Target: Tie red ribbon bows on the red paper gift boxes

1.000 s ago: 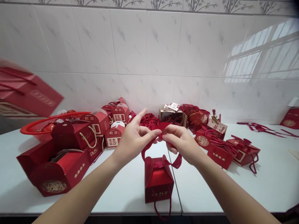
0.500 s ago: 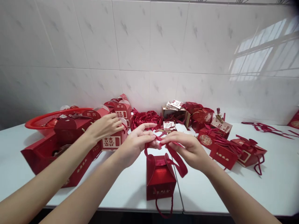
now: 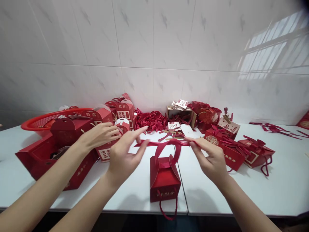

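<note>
A small red gift box with a gabled top stands upright at the table's front, a twisted cord handle hanging down its near side. A dark red ribbon is threaded through its top and crosses above it in a loose loop. On the left, my left hand has the ribbon's end at its thumb, index finger raised. My right hand pinches the other end between thumb and fingers. The ribbon stretches nearly level between both hands. Another person's hand reaches in from the left, near a double-happiness box.
An orange-red basket and a large open red box are at the left. A ribbon heap and a carton with cards lie by the tiled wall. Tied red boxes stand at the right.
My hands have moved apart from close together above the box, drawing the ribbon out sideways into a loop. The other person's hand has shifted slightly left and down.
</note>
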### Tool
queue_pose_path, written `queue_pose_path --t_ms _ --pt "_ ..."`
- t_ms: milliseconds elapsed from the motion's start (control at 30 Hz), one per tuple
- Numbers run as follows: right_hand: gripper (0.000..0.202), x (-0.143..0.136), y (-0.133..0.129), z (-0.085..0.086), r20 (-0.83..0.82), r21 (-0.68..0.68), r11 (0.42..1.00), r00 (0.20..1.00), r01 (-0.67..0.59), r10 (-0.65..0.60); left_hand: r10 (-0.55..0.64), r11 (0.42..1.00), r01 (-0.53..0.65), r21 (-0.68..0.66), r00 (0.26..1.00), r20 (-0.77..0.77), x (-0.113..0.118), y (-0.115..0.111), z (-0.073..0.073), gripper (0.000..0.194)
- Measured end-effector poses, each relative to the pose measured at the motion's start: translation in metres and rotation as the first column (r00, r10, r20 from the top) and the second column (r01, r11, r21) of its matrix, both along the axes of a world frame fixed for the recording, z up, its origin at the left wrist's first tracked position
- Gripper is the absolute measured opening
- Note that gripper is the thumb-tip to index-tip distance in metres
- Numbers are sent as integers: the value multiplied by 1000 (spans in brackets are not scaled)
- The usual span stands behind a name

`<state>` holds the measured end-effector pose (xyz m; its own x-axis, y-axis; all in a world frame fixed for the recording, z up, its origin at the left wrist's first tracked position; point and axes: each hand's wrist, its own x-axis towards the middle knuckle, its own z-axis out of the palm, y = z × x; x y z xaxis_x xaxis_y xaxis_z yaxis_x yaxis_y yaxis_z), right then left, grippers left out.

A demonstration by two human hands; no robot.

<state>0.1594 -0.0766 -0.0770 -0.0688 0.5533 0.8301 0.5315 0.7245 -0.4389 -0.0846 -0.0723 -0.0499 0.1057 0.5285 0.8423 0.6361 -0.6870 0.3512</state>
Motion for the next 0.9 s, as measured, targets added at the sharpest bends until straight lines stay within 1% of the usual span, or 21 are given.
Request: queue_pose_path --t_ms 33,100,200,233,267,333,400,467,533,600,667,733,767,833,900 --pt "21 10 -3 -7 -15 -46 997 998 57 -58 54 999 -54 3 998 -17 -9 -3 -5 34" --pt "19 35 -10 -24 -16 -143 977 986 161 -165 152 987 -155 -47 987 -58 -32 -10 -18 33" --pt "23 69 -22 -52 42 -300 912 959 279 -279 291 937 -318 -145 940 -180 -70 -18 -46 28" --pt "25 77 -25 -60 77 -349 889 955 295 -287 310 916 -355 -184 921 -234 -80 -19 -56 26" --pt "27 82 -27 -67 112 -398 867 954 299 -278 296 904 -362 -228 914 -279 -88 -19 -65 24" --pt "29 85 -27 -75 158 -459 837 954 299 -254 249 897 -342 -279 915 -318 -94 -17 -78 21" --pt "35 77 -23 -75 157 -466 827 949 315 -273 223 907 -306 -291 932 -284 -84 -15 -82 16" --pt "37 63 -18 -70 120 -436 846 952 307 -283 177 913 -235 -335 965 -194 -63 -15 -80 12" --pt "36 45 -15 -62 97 -438 871 975 223 -200 75 891 -98 -443 995 -70 -37 -14 -75 13" --pt "35 25 -15 -55 98 -487 867 993 108 -68 -2 851 28 -525 999 50 -13 -11 -72 14" --pt "34 7 -17 -49 104 -551 834 993 20 45 -56 810 126 -573 989 138 5 -7 -74 17" --pt "34 -9 -19 -47 80 -607 793 989 -51 125 -98 749 202 -632 976 196 15 -2 -78 21" --pt "33 -15 -18 -47 51 -632 771 988 -81 146 -111 713 227 -663 971 212 17 0 -79 22" --pt "29 -23 -14 -49 -32 -669 732 989 -128 143 -129 654 252 -714 966 223 19 2 -81 24" --pt "25 -24 -5 -52 -125 -682 713 986 -165 108 -154 622 269 -736 963 221 18 2 -79 26"
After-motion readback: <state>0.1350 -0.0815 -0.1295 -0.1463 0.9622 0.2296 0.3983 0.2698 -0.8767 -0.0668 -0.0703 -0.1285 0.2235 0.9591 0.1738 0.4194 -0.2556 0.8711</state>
